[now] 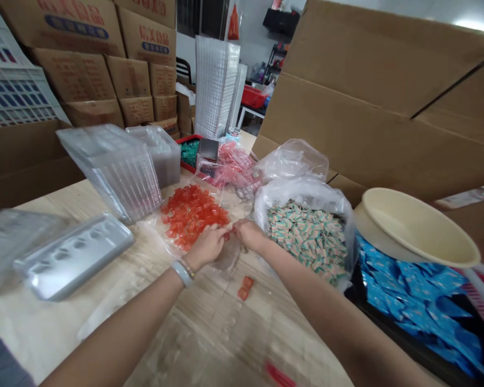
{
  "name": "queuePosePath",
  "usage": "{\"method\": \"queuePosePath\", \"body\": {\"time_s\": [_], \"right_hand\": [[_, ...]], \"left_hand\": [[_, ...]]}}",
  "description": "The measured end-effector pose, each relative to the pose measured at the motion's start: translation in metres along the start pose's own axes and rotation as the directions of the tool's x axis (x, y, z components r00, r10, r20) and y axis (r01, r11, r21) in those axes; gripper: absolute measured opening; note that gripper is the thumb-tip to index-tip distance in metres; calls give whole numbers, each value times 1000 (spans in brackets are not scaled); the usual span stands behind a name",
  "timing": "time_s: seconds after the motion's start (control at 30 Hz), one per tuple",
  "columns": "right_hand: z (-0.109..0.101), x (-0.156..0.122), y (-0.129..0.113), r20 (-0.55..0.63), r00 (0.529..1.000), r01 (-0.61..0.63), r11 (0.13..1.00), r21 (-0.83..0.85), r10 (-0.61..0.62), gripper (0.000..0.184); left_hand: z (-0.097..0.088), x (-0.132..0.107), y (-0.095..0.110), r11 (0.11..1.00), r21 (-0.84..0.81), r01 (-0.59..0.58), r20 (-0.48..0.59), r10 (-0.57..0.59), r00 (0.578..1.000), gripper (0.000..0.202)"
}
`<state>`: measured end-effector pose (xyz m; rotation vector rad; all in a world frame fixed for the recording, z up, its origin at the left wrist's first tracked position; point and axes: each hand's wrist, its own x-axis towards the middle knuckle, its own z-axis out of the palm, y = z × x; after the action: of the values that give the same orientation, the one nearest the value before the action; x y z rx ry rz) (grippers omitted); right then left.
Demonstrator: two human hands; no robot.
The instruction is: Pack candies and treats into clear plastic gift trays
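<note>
My left hand (pixel 210 244), with a pale band and a bracelet at the wrist, is at the right edge of a pile of small orange-red translucent pieces (pixel 191 215). Its fingers are closed in a pinch, and a bit of red shows beneath them. Close beside it my right hand (pixel 248 235) is also closed, fingertips almost meeting the left ones. Whatever they pinch is too small and blurred to name. The pile lies on a clear plastic sheet (pixel 161 239). Two similar orange-red pieces (pixel 245 288) rest on the wooden table (pixel 262 322) nearer me.
Right of my hands stands a clear bag (pixel 262 201) full of small green-and-beige packets (pixel 306 236). A cream basin (pixel 419 226) sits over blue packets (pixel 415 306). On the left are a clear molded tray (pixel 80 255) and stacked trays (pixel 121 166). Cardboard boxes (pixel 72 75) rise behind.
</note>
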<state>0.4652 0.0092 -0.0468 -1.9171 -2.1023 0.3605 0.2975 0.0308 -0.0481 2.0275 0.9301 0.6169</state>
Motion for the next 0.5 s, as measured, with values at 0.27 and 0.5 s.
{"method": "queuePosePath", "body": {"time_s": [0.27, 0.5], "right_hand": [[3, -38, -35, -184, 956, -138, 906, 399, 227, 34], [7, -80, -71, -297, 868, -165, 794, 585, 399, 21]], "left_hand": [[7, -8, 9, 944, -302, 132, -217, -202, 955, 20], [4, -44, 47, 861, -472, 187, -143, -284, 948, 23]]}}
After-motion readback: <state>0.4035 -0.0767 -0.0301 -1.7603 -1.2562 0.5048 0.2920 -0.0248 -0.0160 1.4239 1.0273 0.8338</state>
